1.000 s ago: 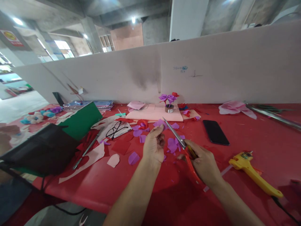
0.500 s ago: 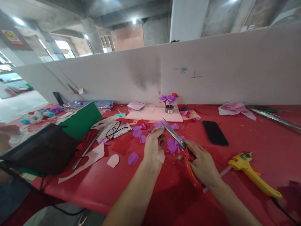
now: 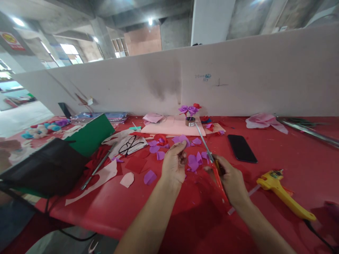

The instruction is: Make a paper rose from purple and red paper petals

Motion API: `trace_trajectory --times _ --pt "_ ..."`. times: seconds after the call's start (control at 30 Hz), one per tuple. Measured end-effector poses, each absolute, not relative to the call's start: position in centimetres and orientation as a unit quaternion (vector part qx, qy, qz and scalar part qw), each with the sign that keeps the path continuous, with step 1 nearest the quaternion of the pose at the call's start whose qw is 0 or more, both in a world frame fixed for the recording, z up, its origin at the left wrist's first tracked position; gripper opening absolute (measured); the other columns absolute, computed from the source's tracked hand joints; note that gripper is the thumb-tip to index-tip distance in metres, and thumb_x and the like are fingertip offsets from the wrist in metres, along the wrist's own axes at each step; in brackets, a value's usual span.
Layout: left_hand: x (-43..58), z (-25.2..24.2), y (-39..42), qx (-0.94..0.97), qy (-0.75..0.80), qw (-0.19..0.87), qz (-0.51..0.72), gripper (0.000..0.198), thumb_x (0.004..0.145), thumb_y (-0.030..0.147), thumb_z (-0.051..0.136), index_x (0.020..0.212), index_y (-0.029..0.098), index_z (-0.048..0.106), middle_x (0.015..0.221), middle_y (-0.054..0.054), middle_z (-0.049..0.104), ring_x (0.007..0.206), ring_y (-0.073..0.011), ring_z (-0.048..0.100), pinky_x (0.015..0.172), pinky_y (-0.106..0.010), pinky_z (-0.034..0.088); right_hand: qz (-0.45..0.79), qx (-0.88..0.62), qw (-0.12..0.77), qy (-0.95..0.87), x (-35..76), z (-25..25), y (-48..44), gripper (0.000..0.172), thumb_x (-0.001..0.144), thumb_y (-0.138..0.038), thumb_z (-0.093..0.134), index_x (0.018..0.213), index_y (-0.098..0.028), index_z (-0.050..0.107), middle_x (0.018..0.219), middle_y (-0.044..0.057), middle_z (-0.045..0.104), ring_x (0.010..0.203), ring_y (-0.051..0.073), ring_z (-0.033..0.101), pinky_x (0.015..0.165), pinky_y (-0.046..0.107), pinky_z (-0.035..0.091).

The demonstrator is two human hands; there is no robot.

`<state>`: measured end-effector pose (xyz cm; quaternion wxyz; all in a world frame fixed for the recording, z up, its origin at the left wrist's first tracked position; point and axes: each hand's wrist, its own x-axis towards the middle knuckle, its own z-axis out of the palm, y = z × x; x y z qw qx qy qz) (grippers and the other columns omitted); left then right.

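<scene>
My right hand point(image 3: 231, 178) grips a pair of scissors point(image 3: 208, 150) by the red handles. The blades look closed and point up and away, towards the small pot of paper flowers point(image 3: 190, 116). My left hand point(image 3: 174, 160) is raised over the table, thumb and fingers pinched together; whatever is between them is too small or hidden to make out. Just beyond its fingertips shows a purple paper piece point(image 3: 182, 139), and I cannot tell whether it is held or lies on the table. Purple paper petals point(image 3: 194, 162) are scattered behind and between my hands.
A yellow glue gun point(image 3: 286, 197) lies at the right, with a black phone point(image 3: 242, 148) beyond it. Eyeglasses point(image 3: 131, 144), red paper point(image 3: 135, 164) and pale pink scraps point(image 3: 127, 180) lie to the left. A black and green case point(image 3: 45, 167) stands at the left edge; a white partition point(image 3: 127, 84) closes the back.
My right hand has drawn the scissors right, away from my left fingertips, and their tips have swung right. My left hand stays nearly in place.
</scene>
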<state>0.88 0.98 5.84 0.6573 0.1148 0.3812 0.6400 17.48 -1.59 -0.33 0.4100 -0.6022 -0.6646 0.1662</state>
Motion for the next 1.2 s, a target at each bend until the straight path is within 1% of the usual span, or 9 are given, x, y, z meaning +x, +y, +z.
trace_trajectory --times 0.2,0.37,0.43,0.5,0.63,0.73,0.9,1.1,1.2 --pt "-0.2 4.1 1.0 0.279 0.445 0.650 0.549 0.032 0.051 0.018 0.085 0.075 0.013 0.066 0.060 0.005 0.059 0.042 0.0002 0.033 0.044 -0.018 0.020 0.110 -0.710 0.270 -0.641 18.4 -1.3 0.1 0.044 0.083 -0.031 0.059 0.123 -0.015 0.055 0.089 0.010 0.074 0.075 0.025 0.071 0.064 0.030 0.047" --pt "-1.3 3.5 0.8 0.444 0.466 0.619 0.450 0.029 0.056 0.014 0.082 0.081 0.015 0.069 0.062 0.004 0.060 0.057 -0.0063 0.053 0.060 -0.021 0.040 -0.015 -0.700 0.138 -0.700 18.4 -1.6 0.0 0.027 0.092 -0.029 0.049 0.109 -0.016 0.066 0.089 0.015 0.071 0.079 0.026 0.067 0.067 0.032 0.044" --pt "-1.7 3.4 0.7 0.487 0.464 0.613 0.413 0.026 0.058 0.016 0.081 0.080 0.015 0.068 0.064 0.003 0.061 0.063 -0.0088 0.056 0.066 -0.023 0.043 -0.047 -0.689 0.164 -0.705 18.3 -1.0 -0.3 0.028 0.093 -0.031 0.048 0.101 -0.017 0.070 0.096 0.017 0.070 0.089 0.028 0.065 0.073 0.036 0.045" --pt "-2.0 3.3 0.8 0.523 0.472 0.602 0.376 0.022 0.059 0.016 0.079 0.076 0.015 0.065 0.066 0.002 0.063 0.063 -0.0102 0.057 0.065 -0.025 0.043 0.006 -0.660 0.260 -0.705 18.1 -0.3 -0.6 0.031 0.093 -0.037 0.048 0.096 -0.017 0.072 0.101 0.015 0.070 0.098 0.029 0.062 0.082 0.040 0.045" --pt "-2.0 2.7 0.9 0.575 0.476 0.599 0.291 0.021 0.059 0.010 0.075 0.075 0.015 0.062 0.063 0.002 0.062 0.059 -0.0102 0.054 0.059 -0.025 0.039 0.383 -0.537 0.387 -0.644 17.1 0.6 -1.0 0.035 0.084 -0.051 0.058 0.089 -0.020 0.072 0.086 0.007 0.073 0.087 0.023 0.065 0.080 0.036 0.049" --pt "-2.0 2.3 1.0 0.580 0.461 0.615 0.269 0.028 0.062 0.012 0.074 0.088 0.015 0.064 0.063 0.004 0.061 0.058 -0.0092 0.052 0.059 -0.024 0.038 0.510 -0.507 0.410 -0.562 16.6 0.6 -1.1 0.029 0.067 -0.046 0.076 0.078 -0.020 0.072 0.075 0.002 0.071 0.073 0.017 0.063 0.074 0.031 0.049" --pt "-2.4 2.2 1.0 0.532 0.441 0.646 0.325 0.040 0.062 0.014 0.077 0.100 0.016 0.065 0.066 0.004 0.061 0.063 -0.0083 0.054 0.064 -0.022 0.040 0.535 -0.511 0.471 -0.481 16.6 0.2 -1.2 0.026 0.059 -0.037 0.082 0.075 -0.020 0.072 0.072 0.001 0.070 0.064 0.011 0.059 0.065 0.026 0.047" --pt "-1.9 2.2 0.8 0.467 0.462 0.645 0.390 0.017 0.069 0.030 0.076 0.077 0.016 0.072 0.062 0.001 0.060 0.048 -0.0044 0.040 0.048 -0.020 0.028 0.453 -0.530 0.530 -0.483 15.7 -0.6 -1.5 0.024 0.066 -0.037 0.078 0.079 -0.019 0.069 0.072 0.001 0.069 0.065 0.013 0.060 0.064 0.025 0.048" --pt "-1.8 1.8 0.9 0.482 0.462 0.638 0.383 0.010 0.061 0.022 0.080 0.066 0.016 0.073 0.063 -0.002 0.065 0.055 -0.0074 0.050 0.052 -0.019 0.034 0.403 -0.549 0.501 -0.534 16.2 -0.5 -2.2 0.026 0.074 -0.042 0.070 0.085 -0.018 0.070 0.078 0.004 0.071 0.071 0.017 0.064 0.069 0.029 0.051"
